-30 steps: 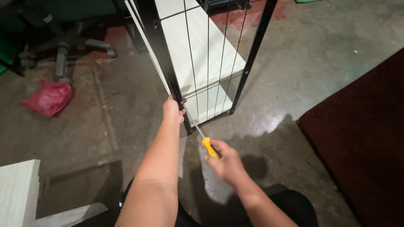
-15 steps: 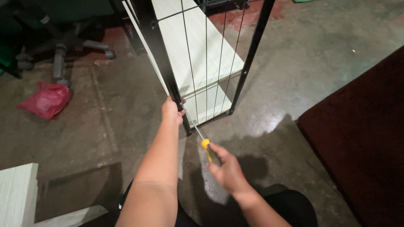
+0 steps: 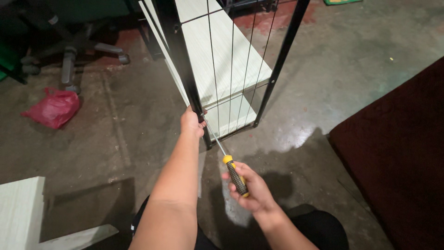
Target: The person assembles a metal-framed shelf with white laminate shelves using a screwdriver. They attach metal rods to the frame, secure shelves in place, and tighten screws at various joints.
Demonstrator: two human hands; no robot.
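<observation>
1. Head view: left hand (image 3: 191,122) stays clamped round the black rack post (image 3: 185,65), low near its foot.
2. Right hand (image 3: 249,187) has regripped the yellow-and-black screwdriver (image 3: 233,172) further down the handle; its tip sits at the post.
3. Hands remain apart; the turning looks mid-stroke, fastener still being worked.
4. Pale shelves (image 3: 222,55) sit behind the wire grid.

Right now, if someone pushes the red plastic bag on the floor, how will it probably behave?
The red plastic bag looks crumpled and slumped, so it is probably floppy and would deform more than slide. It seems small and loosely filled, so likely light. It lies flat on the concrete floor, so rolling or tipping seems unlikely.
</observation>
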